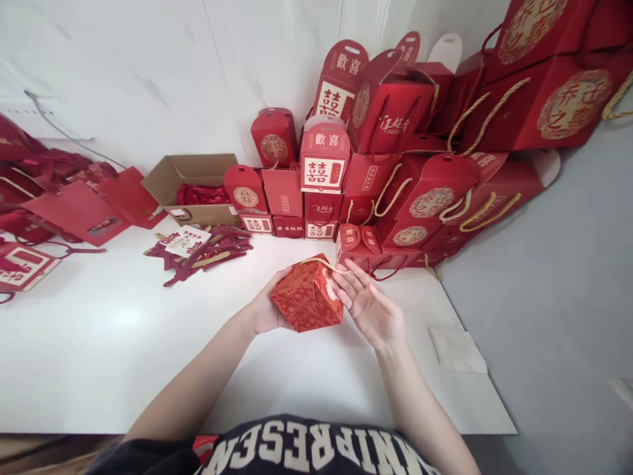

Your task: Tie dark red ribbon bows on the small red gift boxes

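Note:
A red patterned gift box is held tilted above the white table, in front of my body. My left hand grips its left side, the thumb along the edge and the other fingers partly hidden behind it. A gold cord handle runs over the top of the box toward my right hand. That hand is turned palm up with its fingers stretched out, the tips against the right face of the box and close to the cord.
Stacked red gift boxes line the wall at the back right. A cardboard box with red material inside stands at the back. Dark red ribbon strips lie before it. Red bags fill the left; a white packet lies near the right edge.

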Demonstrator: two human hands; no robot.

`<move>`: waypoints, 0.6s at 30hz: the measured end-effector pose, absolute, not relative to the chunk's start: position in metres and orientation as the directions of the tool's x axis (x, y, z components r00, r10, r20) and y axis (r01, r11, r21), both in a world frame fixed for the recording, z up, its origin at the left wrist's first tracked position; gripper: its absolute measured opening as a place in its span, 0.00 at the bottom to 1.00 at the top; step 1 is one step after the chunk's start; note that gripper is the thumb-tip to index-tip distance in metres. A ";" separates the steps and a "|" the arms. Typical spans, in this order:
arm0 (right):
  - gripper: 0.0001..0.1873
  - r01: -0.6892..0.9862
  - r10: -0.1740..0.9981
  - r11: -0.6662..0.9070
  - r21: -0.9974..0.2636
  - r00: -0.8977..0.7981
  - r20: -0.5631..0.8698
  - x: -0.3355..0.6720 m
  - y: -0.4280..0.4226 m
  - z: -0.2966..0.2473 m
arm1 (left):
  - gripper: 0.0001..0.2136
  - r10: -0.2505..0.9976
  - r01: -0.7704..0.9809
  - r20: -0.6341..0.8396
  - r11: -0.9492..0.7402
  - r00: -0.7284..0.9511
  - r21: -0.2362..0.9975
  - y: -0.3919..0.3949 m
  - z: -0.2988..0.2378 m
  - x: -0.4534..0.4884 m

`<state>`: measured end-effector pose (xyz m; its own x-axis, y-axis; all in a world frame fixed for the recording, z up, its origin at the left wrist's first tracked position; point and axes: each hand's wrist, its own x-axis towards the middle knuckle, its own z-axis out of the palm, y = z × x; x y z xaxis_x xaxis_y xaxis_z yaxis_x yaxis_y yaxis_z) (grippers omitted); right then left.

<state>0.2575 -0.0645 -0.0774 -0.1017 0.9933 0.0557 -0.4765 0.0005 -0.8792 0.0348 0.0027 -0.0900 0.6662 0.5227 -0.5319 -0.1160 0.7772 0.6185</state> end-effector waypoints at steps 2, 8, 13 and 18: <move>0.28 -0.470 0.994 -0.009 -0.883 -0.100 0.042 0.258 -0.064 -0.079 | 0.35 0.553 -0.120 -0.517 0.750 0.654 0.651 0.002 -0.090 0.034; 0.19 -0.299 1.000 0.019 -0.954 0.010 0.017 0.259 -0.060 -0.091 | 0.41 0.845 -0.132 -0.062 0.155 0.531 0.979 -0.002 -0.089 0.023; 0.29 0.026 0.994 0.102 -0.994 0.043 0.103 0.248 -0.058 -0.107 | 0.60 0.801 0.127 0.086 -0.198 0.593 0.972 -0.004 -0.110 0.000; 0.44 -0.030 0.975 0.069 -0.997 -0.210 0.074 0.233 -0.056 -0.124 | 0.54 0.788 0.405 0.078 -0.394 0.610 0.825 -0.002 -0.128 -0.013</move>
<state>0.2331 -0.0565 -0.1238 -0.2105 0.9748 0.0741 -0.0300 0.0693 -0.9971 -0.0130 -0.0019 -0.1275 0.6103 0.7883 0.0775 0.4046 -0.3944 0.8251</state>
